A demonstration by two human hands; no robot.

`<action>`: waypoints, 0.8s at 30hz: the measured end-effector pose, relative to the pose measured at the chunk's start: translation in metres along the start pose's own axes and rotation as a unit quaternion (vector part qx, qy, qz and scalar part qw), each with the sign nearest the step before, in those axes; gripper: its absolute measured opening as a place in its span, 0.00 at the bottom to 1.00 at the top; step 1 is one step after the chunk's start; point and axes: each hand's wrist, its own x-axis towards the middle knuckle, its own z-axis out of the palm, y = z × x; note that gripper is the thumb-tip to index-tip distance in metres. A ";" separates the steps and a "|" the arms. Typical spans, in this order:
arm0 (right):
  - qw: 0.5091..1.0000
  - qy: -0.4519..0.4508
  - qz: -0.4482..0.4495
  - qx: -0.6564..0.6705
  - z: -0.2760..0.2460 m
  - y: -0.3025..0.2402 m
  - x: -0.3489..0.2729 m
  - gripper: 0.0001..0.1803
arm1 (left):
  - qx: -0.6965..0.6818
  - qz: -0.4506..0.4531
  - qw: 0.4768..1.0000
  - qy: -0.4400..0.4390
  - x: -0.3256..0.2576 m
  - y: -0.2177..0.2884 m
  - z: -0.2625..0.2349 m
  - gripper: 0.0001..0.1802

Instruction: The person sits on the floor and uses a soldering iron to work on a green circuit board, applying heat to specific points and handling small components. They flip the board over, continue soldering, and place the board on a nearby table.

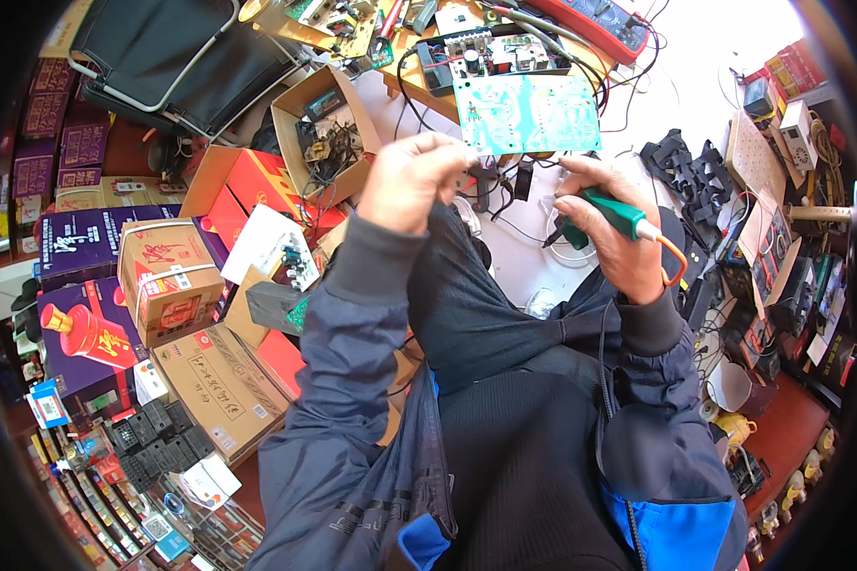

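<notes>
A circuit board (528,114), pale green-blue with its solder side facing me, is held up at the front edge of the workbench. My left hand (414,181) pinches its near left corner between thumb and fingers. My right hand (619,224) is closed around a green-bodied hand tool (607,215) with a white collar and an orange cord. The tool's dark tip points left and down, away from the board. My right index finger reaches to the board's near right edge; whether it touches is unclear. Behind the board lies an open black-cased device (490,55) with exposed components.
A red meter (600,24) with cables lies at the back right. To the left are an open carton (324,133) of parts, stacked boxes (171,276) and a folding chair (181,57). Black straps (690,176) and crowded equipment stand on the right. Loose wires hang below the bench.
</notes>
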 end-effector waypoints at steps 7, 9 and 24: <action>1.000 0.021 0.004 -0.009 0.000 0.009 -0.004 0.17 | 0.227 -0.022 0.973 -0.025 0.050 0.042 -0.017 0.08; 1.000 0.014 0.005 -0.010 -0.002 0.013 -0.006 0.17 | 0.256 -0.035 0.966 -0.016 0.053 0.041 -0.015 0.09; 0.999 0.032 -0.005 0.001 -0.009 0.021 -0.010 0.16 | 0.331 -0.052 0.942 0.008 0.056 0.042 0.001 0.08</action>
